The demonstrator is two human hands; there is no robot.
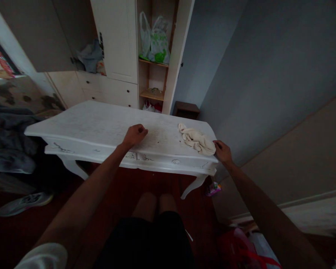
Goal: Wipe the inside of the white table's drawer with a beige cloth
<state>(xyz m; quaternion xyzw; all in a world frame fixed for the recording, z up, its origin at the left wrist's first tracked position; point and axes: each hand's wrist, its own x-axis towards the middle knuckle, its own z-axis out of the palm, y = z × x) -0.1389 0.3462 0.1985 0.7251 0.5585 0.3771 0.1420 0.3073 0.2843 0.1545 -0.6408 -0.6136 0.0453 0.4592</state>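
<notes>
A white table with carved drawer fronts and curved legs stands in front of me. Its top has grey-brown smudges and a few dark specks. Over the middle of the top is my left hand, with its fingers curled together; whether anything is inside them is hidden. On the right part of the table lies a crumpled cream cloth. My right hand is at the table's right edge, its fingertips closed at the cloth's right end.
Behind the table stands a white wardrobe with open doors and plastic bags on a shelf. Grey fabric is heaped at left above a shoe. A blue-grey wall runs close on the right. Red bags sit at lower right.
</notes>
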